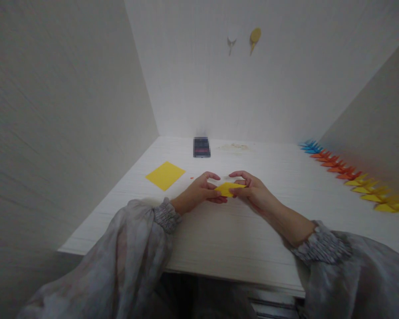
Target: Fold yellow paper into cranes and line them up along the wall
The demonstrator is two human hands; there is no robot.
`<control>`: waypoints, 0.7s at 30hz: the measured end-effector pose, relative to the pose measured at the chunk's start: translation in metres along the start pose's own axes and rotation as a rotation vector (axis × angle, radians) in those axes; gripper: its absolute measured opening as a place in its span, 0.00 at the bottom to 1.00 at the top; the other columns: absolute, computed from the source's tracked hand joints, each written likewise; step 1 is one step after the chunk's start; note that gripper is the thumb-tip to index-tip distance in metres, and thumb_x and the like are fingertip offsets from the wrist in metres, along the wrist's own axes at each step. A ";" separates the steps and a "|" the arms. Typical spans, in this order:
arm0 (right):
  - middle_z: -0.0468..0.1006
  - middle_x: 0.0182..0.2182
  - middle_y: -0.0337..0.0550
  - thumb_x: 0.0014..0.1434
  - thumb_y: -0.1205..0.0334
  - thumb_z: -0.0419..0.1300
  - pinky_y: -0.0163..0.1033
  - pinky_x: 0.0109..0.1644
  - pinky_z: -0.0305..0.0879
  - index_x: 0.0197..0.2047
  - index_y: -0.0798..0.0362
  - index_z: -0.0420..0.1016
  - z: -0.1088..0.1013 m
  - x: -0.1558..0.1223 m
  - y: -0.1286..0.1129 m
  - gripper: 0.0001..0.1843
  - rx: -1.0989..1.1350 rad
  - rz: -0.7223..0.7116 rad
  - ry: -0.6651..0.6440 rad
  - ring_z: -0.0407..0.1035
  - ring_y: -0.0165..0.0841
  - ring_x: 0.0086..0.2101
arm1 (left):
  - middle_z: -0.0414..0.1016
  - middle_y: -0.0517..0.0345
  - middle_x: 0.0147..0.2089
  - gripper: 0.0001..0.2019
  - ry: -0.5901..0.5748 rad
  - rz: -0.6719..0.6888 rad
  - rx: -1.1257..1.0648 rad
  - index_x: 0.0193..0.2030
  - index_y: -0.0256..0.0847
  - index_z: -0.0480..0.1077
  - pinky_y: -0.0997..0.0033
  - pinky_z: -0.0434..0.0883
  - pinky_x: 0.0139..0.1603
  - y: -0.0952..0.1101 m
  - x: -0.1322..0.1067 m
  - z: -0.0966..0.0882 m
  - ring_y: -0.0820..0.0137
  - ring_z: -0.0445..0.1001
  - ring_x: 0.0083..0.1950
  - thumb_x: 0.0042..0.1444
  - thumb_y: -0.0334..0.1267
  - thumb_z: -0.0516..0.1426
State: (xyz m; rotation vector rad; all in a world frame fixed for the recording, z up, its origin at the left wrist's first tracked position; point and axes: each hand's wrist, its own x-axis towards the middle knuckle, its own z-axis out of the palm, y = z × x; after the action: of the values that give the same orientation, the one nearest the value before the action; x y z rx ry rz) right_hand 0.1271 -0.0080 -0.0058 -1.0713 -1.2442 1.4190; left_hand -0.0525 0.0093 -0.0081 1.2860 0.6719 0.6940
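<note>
A small folded piece of yellow paper (226, 188) is held between both hands above the white table. My left hand (206, 188) pinches its left end between thumb and fingers, with the index finger curved above it. At the right end, my right hand (248, 188) grips the paper with the thumb on its near face and the index finger arched over. The exact folds are too blurred to make out. A flat square of yellow paper (165, 176) lies on the table to the left of my left hand.
Along the table's right side runs a row of folded paper cranes: blue (311, 147), orange-red (335, 165) and yellow (374, 192). A dark pixelated object (201, 147) stands near the back wall. Two hooks, white (232, 40) and yellow (255, 36), are on that wall. The white table (239, 243) ends close to my body.
</note>
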 end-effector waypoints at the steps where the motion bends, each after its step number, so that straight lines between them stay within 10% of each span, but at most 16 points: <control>1: 0.72 0.21 0.35 0.37 0.68 0.64 0.35 0.26 0.59 0.38 0.52 0.64 -0.001 0.001 0.001 0.22 -0.013 0.000 0.009 0.65 0.28 0.20 | 0.73 0.54 0.32 0.20 0.000 0.021 0.075 0.44 0.38 0.53 0.61 0.70 0.41 -0.002 0.001 -0.002 0.70 0.74 0.33 0.47 0.30 0.58; 5: 0.70 0.19 0.32 0.38 0.67 0.63 0.33 0.22 0.56 0.38 0.51 0.64 -0.003 0.004 0.008 0.21 -0.131 -0.033 0.039 0.63 0.27 0.18 | 0.67 0.48 0.47 0.21 0.156 0.351 0.670 0.46 0.38 0.61 0.58 0.64 0.50 -0.002 0.001 -0.005 0.65 0.67 0.48 0.43 0.28 0.57; 9: 0.67 0.17 0.31 0.41 0.66 0.60 0.32 0.21 0.52 0.36 0.50 0.66 -0.005 0.008 0.013 0.15 -0.377 -0.098 0.053 0.60 0.27 0.18 | 0.66 0.48 0.52 0.15 -0.096 0.525 1.075 0.46 0.39 0.67 0.60 0.59 0.56 0.006 -0.005 -0.001 0.65 0.62 0.54 0.50 0.28 0.51; 21: 0.72 0.32 0.45 0.46 0.64 0.60 0.43 0.37 0.60 0.27 0.48 0.77 -0.019 0.011 0.012 0.04 -1.167 -0.474 0.038 0.64 0.37 0.34 | 0.71 0.51 0.47 0.12 -0.171 0.464 1.082 0.42 0.39 0.71 0.64 0.59 0.54 0.004 -0.007 0.000 0.66 0.68 0.48 0.56 0.36 0.49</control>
State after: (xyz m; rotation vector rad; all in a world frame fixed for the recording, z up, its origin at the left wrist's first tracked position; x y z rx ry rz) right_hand 0.1427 0.0058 -0.0199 -1.3570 -2.1862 0.2132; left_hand -0.0574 0.0043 -0.0037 2.5252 0.6198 0.5735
